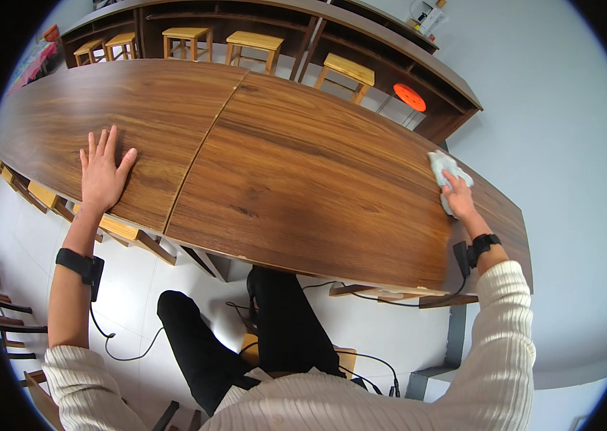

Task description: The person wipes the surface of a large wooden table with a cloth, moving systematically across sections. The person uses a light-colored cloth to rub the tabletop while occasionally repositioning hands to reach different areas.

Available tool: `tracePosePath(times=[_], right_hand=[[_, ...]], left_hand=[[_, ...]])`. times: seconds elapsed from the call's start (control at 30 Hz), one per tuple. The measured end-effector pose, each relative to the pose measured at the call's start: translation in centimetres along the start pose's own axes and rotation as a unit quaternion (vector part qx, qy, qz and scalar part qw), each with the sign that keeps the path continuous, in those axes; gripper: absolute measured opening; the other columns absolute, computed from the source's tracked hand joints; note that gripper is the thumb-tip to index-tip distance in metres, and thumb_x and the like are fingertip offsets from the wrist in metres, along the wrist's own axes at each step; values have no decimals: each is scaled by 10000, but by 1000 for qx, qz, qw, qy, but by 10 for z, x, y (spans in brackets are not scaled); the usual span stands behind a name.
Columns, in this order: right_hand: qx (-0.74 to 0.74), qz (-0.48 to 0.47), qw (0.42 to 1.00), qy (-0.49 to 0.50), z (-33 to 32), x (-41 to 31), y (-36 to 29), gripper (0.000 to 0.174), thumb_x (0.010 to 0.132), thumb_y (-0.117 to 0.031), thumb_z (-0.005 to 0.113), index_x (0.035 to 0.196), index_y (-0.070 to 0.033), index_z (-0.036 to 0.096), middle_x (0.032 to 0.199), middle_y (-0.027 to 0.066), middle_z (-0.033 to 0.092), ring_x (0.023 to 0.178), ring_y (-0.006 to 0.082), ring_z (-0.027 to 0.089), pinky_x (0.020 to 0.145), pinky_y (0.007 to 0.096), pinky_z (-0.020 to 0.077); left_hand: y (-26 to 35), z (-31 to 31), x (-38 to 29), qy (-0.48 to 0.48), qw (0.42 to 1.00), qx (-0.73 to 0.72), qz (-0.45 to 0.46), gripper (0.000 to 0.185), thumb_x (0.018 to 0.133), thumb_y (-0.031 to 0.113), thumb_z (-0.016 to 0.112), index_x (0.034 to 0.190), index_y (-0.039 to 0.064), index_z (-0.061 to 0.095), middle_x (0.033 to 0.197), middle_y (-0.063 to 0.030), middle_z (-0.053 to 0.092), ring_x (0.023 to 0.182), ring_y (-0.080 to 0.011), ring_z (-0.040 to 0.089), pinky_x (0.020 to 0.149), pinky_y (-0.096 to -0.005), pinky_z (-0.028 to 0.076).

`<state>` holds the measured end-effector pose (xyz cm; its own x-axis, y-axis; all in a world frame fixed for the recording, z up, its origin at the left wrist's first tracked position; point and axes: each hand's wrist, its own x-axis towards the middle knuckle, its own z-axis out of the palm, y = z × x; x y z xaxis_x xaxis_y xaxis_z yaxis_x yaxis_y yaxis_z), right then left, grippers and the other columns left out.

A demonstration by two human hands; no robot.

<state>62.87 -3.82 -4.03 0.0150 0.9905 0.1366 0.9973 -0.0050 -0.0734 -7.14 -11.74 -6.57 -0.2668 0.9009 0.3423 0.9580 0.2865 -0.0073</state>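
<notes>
A long brown wood-grain table (pixel 292 178) stretches across the view before me, with a seam between its two tops. My left hand (pixel 101 175) rests flat on the left top, fingers spread, nothing in it. Far to the right, my right hand (pixel 460 196) presses a pale cloth (pixel 442 164) onto the tabletop near its far edge. The cloth is crumpled and partly covered by the fingers. Each forearm wears a black strap with a small device and a cable.
Behind the table stand dark wooden desks (pixel 457 89), wooden stools (pixel 255 40) and an orange-topped stool (pixel 409 97). A pale wall (pixel 567 161) rises at the right. More stools are tucked under the near edge. Black cables (pixel 371 358) hang beside my seat.
</notes>
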Motion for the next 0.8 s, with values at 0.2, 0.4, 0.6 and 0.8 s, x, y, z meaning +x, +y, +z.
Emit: tracePosePath(times=[0.2, 0.4, 0.6, 0.8], right_hand=[[61, -193, 979, 13, -17, -108, -55, 411, 874, -196, 526, 1285, -199, 515, 1327, 246, 394, 1256, 421, 334, 1066, 443, 269], [59, -141, 988, -7, -34, -144, -11, 430, 867, -148, 536, 1294, -185, 509, 1332, 232, 389, 1248, 407, 349, 1067, 437, 271], [15, 43, 999, 13, -3, -37, 51, 449, 890, -243, 510, 1334, -242, 446, 1333, 265, 385, 1222, 429, 379, 1037, 463, 301], [-70, 94, 993, 2, 15, 36, -1, 421, 899, -328, 449, 1318, -287, 453, 1300, 228, 430, 1170, 409, 443, 1008, 482, 334]], left_hand=[[-4, 2, 1, -16, 1000, 19, 4, 661, 932, 515, 366, 1435, 97, 267, 1467, -151, 287, 1396, -331, 126, 1123, -474, 86], [-3, 2, 2, -30, 998, 59, 5, 617, 953, 476, 357, 1451, 132, 238, 1486, -101, 266, 1403, -323, 101, 1123, -479, 74], [3, -5, -2, -15, 999, 31, 13, 672, 932, 528, 360, 1441, 102, 252, 1466, -154, 287, 1397, -331, 122, 1122, -483, 77], [6, -9, -1, -35, 999, 6, -4, 688, 920, 532, 390, 1434, 92, 266, 1463, -164, 289, 1394, -337, 130, 1119, -490, 89]])
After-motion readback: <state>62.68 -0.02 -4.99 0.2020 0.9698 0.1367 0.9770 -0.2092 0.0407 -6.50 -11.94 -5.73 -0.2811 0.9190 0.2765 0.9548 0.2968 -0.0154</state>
